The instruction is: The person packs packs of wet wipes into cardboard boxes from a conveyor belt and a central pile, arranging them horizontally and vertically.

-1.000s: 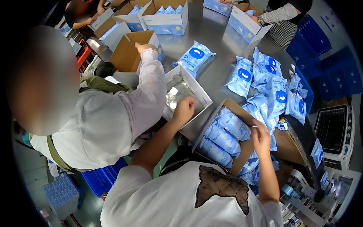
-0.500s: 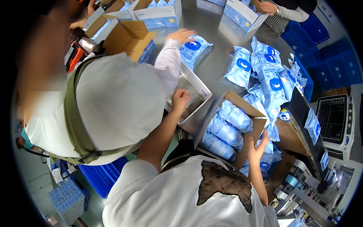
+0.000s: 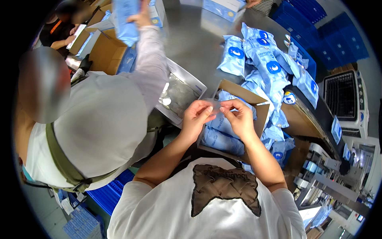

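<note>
In front of my chest my left hand (image 3: 197,118) and my right hand (image 3: 239,118) pinch a small translucent plastic piece (image 3: 215,105) between their fingertips. Both are closed on its edges, one from each side. Below them is an open carton (image 3: 258,124) with brown inner walls. Blue soft packs (image 3: 223,142) lie in rows inside it, partly hidden by my hands. Left of the carton stands a shallow white box (image 3: 190,79) with clear plastic pieces (image 3: 175,89) in it.
A co-worker in a grey cap (image 3: 99,107) stands close on my left, raising a blue pack (image 3: 126,20) beside an open carton (image 3: 106,49). Loose packs (image 3: 264,59) are heaped right of my carton. A machine (image 3: 318,179) stands at lower right.
My left hand has come from the white box to above the carton. My right hand has left the carton's wall and joined it at the plastic piece. The co-worker has lifted a pack leftward.
</note>
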Demonstrator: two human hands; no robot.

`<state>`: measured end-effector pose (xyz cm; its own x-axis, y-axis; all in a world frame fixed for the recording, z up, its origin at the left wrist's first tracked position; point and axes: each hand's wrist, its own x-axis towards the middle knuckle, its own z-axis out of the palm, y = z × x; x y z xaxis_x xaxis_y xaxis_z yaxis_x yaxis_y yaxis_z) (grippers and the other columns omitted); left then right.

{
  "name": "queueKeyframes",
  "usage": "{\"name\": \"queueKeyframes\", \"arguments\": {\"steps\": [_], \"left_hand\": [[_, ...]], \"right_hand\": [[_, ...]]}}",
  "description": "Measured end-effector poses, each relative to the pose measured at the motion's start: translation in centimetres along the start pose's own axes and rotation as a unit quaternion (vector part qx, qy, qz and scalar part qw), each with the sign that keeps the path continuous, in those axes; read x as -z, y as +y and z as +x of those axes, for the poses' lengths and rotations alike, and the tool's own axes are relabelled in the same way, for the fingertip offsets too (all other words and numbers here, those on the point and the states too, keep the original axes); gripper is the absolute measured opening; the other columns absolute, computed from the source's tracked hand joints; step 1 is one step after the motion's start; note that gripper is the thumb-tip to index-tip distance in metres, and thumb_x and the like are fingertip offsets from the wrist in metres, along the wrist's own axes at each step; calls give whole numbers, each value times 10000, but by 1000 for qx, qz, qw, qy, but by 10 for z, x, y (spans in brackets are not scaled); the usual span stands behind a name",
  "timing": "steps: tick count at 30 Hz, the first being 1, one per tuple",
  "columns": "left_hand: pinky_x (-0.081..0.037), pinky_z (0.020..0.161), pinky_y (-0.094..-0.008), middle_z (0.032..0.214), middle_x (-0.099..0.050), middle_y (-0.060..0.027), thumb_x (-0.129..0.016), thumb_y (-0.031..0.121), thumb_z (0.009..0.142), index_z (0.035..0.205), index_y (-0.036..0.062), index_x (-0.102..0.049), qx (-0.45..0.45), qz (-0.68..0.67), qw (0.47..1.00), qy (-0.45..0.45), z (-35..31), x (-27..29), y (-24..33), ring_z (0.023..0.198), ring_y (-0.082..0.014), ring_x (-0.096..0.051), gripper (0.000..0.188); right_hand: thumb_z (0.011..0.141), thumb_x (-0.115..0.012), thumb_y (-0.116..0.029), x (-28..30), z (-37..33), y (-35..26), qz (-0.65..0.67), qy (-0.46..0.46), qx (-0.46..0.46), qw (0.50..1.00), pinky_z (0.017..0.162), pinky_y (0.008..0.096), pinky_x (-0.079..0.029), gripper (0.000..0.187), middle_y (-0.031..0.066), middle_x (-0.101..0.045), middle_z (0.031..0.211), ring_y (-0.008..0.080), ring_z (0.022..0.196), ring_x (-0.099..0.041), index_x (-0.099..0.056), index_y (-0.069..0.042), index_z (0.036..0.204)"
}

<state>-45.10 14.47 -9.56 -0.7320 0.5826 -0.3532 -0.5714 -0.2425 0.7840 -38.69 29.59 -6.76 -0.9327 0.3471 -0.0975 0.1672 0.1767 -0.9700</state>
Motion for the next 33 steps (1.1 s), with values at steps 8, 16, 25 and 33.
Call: {"name": "queueKeyframes", "arguments": {"steps": [8,16,25,33], "left_hand": [[-496,780,-286,960,-616,-83,-523,153,910,960,74,-526,73,-120,989,-52,7,-11,2,941,-185,-603,94],[-507,804,-330,1015,-591,-128,-523,150,909,989,53,-495,72,-85,992,-65,7,-21,0,975,-244,-603,128],[-502,797,-298,1052,-600,-136,-522,143,909,982,73,-503,75,-54,994,-57,6,-28,0,992,-230,-598,103],[-502,809,-306,1049,-604,-145,-518,112,902,966,70,-513,64,-110,990,-53,2,-24,4,986,-232,-601,77]], "right_hand": [[826,-609,-31,33,-20,-6,246,67,-114,960,582,200,-435,155,15,-597,737,73,630,-527,-580,-30,978],[833,-624,-140,37,-28,5,-89,93,51,990,667,264,-458,149,39,-634,799,140,712,-578,-666,-54,947],[784,-676,-88,37,-21,9,185,60,-86,977,566,194,-413,87,-4,-620,742,45,632,-522,-621,-31,821],[858,-594,-197,57,-27,17,-112,60,28,991,663,281,-460,226,87,-632,806,187,745,-596,-643,-31,1004]]}}
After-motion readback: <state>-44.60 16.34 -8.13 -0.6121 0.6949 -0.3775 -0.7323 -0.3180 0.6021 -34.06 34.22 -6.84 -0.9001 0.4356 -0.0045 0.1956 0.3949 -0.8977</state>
